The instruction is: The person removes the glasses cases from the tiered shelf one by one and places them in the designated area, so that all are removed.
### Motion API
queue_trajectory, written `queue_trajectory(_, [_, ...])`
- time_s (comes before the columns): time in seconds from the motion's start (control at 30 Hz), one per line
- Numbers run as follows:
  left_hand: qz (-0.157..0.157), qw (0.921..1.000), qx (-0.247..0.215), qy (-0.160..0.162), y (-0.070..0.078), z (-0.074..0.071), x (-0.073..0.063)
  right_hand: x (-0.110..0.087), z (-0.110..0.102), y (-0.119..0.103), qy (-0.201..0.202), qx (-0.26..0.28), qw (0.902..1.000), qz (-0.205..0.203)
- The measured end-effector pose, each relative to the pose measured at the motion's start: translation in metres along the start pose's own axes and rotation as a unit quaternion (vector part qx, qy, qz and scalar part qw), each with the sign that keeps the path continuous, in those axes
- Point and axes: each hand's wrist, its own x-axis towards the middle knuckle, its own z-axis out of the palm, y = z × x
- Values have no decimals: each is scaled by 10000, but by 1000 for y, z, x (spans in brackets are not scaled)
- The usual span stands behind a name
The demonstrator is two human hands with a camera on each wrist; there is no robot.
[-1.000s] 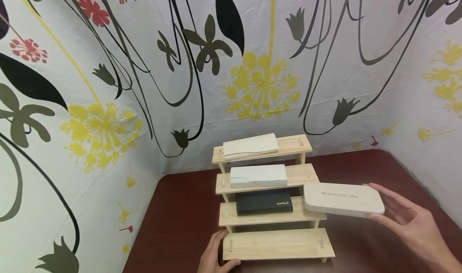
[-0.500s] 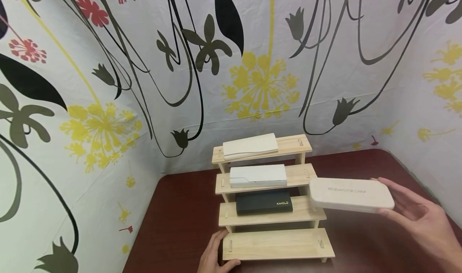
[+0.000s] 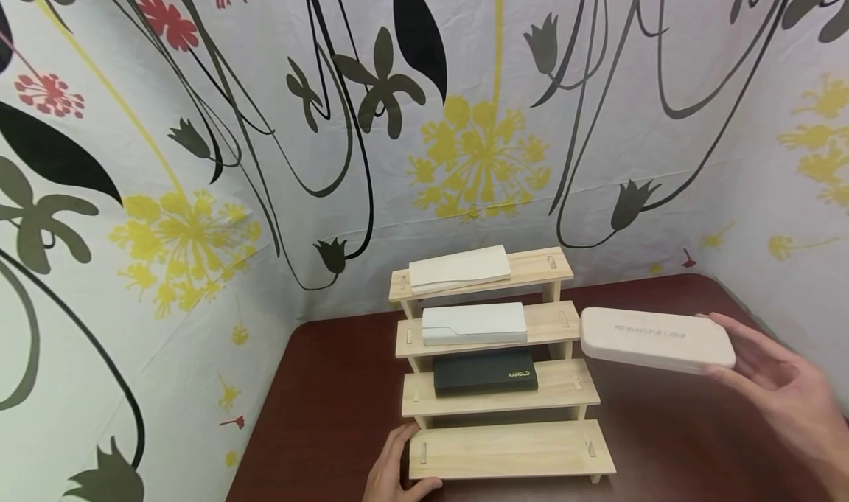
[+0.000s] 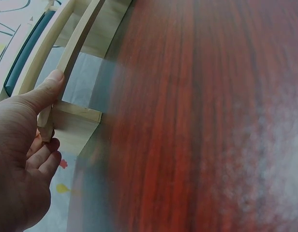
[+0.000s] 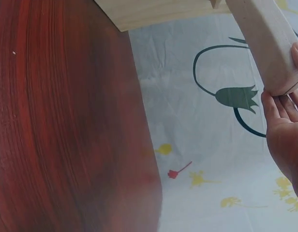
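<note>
My right hand holds a beige glasses case by its right end, thumb at the front edge and fingers behind. The case is in the air to the right of a stepped wooden rack, lettering on its lid. In the right wrist view the fingers lie against the end of the case. My left hand grips the left end of the rack's lowest shelf; the left wrist view shows its thumb on the shelf's front edge and the other fingers curled at the end.
On the rack's upper steps lie a cream case, a white case and a black case marked KANOLD. The rack stands on a dark red wooden table. A flower-patterned cloth surrounds the back and sides.
My right hand has carried the glasses case to the right and slightly upward, away from the rack's steps. The left hand and the rack have stayed put.
</note>
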Motion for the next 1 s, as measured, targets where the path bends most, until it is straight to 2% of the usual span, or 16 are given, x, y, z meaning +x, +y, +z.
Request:
queue_trajectory(0.27, [109,9999,48,66,-2,1,0,7,-11,12,194,495,9983,-222])
queue_trajectory(0.5, [20,10000,29,3,-2,2,-1,11,-18,16,534,157,9984,46])
queue_trajectory(0.7, [-58,10000,4,-54,-2,1,-1,16,-22,24,599,88,9980,177])
queue_trajectory(1.0, [-126,9998,-67,-136,-1,0,-1,23,-29,46,712,-572,9950,410])
